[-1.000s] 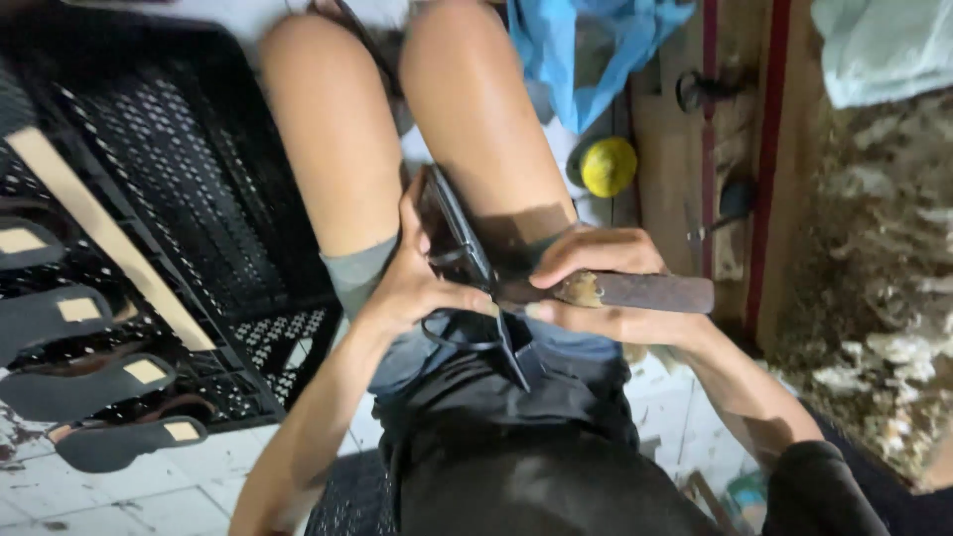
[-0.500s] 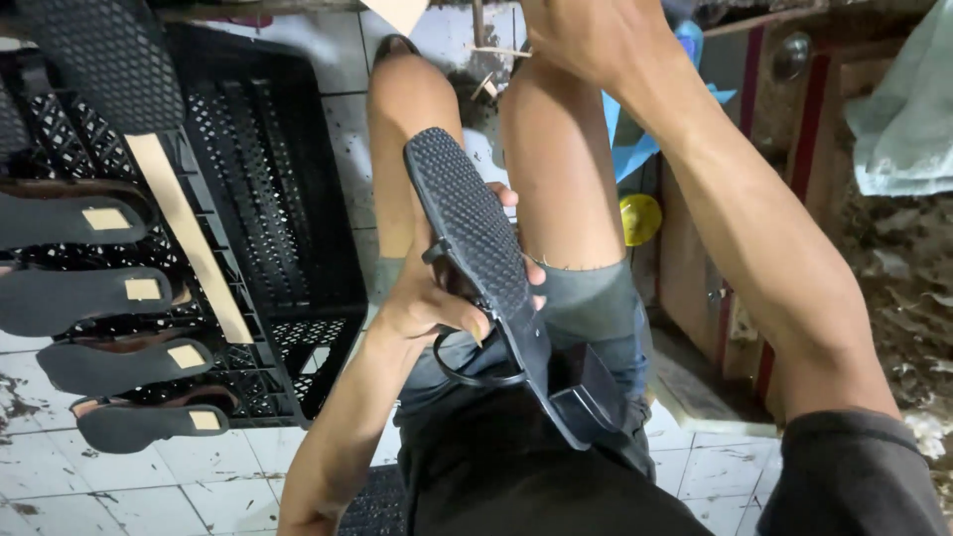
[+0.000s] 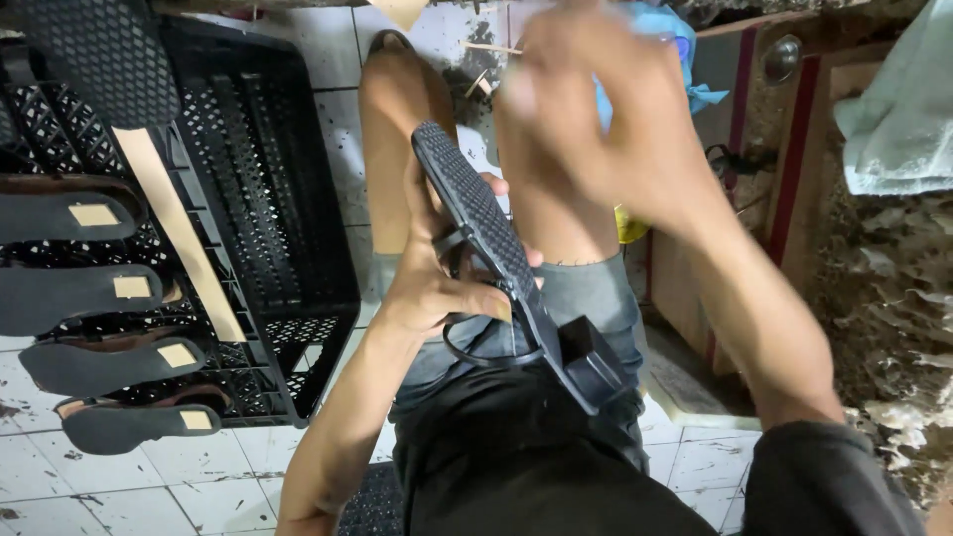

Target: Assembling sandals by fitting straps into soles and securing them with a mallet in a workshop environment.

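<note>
Shoe sole (image 3: 476,223), black with a studded tread, stands tilted over the person's lap, its block heel (image 3: 593,369) low against the dark shirt and its toe pointing away above the knees. The left hand (image 3: 437,283) is closed round the middle of the sole, fingers wrapped over its edge, and a thin black strap (image 3: 476,355) loops below that grip. The right hand (image 3: 606,109) is raised beyond the sole, clear of it, and is too blurred to tell whether its fingers are spread or curled. Further out on the tiled floor, a black plastic crate (image 3: 268,199) sits to the left of the bare legs. Four flat black soles (image 3: 94,293) with pale labels lie in a row along its left edge.
</note>
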